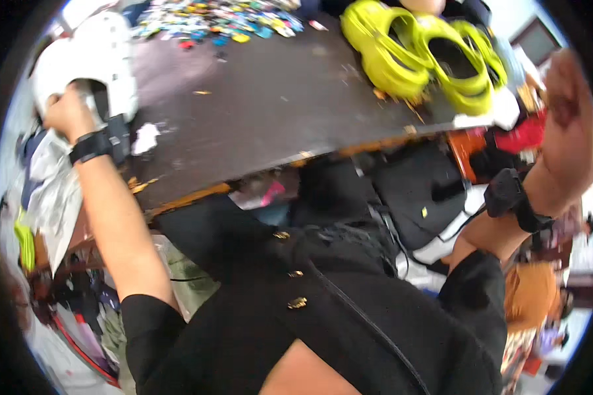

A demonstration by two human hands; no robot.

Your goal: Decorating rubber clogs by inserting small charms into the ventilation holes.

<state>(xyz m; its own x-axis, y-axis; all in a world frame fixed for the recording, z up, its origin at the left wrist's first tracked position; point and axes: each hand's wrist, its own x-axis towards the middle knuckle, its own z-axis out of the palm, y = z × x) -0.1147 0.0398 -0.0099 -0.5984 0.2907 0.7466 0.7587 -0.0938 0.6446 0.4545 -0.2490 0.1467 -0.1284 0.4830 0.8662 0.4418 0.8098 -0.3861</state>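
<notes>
At the far left of the dark table [263, 105] is a pair of white clogs [120, 62], side by side. My left hand [71, 113] is closed on the edge of the nearer white clog's opening, its fingertips partly hidden. Raised at the far right, off the table, is my right hand [566, 89]; blur and the picture's rim hide how its fingers lie. Several yellow-green clogs [392, 66] stand at the table's far right, the closest things to that hand.
Small colourful pieces [217, 16] lie heaped along the table's far side. A white scrap [146, 138] rests near the left edge. The table's front edge [303, 157] is chipped. White plastic sheeting [54, 191] hangs at left. Black bags [415, 191] sit below the table, and people [534, 296] show far right.
</notes>
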